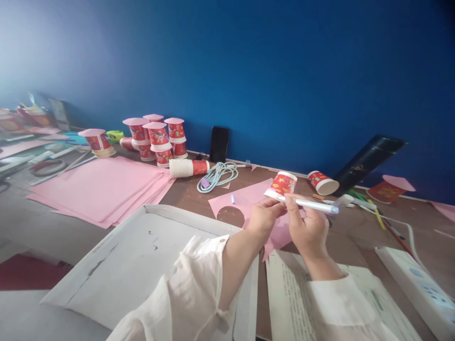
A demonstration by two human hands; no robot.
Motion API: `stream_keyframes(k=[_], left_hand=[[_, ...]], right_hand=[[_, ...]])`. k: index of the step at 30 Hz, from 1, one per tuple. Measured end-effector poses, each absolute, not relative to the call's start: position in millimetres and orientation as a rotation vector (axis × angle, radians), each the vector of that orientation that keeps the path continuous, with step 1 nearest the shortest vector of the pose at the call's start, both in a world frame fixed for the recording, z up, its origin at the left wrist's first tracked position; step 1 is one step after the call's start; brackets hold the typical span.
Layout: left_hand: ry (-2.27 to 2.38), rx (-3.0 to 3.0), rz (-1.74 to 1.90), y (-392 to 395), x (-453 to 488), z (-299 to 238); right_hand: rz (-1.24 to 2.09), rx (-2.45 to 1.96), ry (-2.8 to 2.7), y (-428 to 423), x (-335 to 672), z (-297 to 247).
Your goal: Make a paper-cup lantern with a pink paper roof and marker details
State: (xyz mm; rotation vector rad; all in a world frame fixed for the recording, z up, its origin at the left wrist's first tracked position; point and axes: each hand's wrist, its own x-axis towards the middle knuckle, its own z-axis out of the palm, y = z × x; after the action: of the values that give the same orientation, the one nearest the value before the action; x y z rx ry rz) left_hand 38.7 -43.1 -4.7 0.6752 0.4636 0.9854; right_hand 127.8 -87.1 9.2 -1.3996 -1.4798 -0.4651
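My left hand [263, 215] grips a red and white paper cup [280, 185], tilted on its side above the table. My right hand [307, 226] is closed round a white pen [313, 205] that points right, its near end by the cup. Under both hands lies a pink paper sheet [245, 199] with a round hole cut in it. A small blue pen cap [233, 199] rests on that sheet.
A pink paper stack [99, 189] lies left, with a sleeve of cups [188, 167] and several pink-topped cups [158, 137] behind. A coiled cable [217, 176], a phone [219, 144], a lying cup [322, 182], a dark flask [369, 158], a power strip [417, 284] and a white tray [142, 255] surround me.
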Motion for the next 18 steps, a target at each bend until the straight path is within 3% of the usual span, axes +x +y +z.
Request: stream_keyframes(k=[18], left_hand=[[0.375,0.624,0.972,-41.3,40.9,-10.3]], right_hand=[[-0.504,-1.504,-1.349,-88.4,128.2,6.3]])
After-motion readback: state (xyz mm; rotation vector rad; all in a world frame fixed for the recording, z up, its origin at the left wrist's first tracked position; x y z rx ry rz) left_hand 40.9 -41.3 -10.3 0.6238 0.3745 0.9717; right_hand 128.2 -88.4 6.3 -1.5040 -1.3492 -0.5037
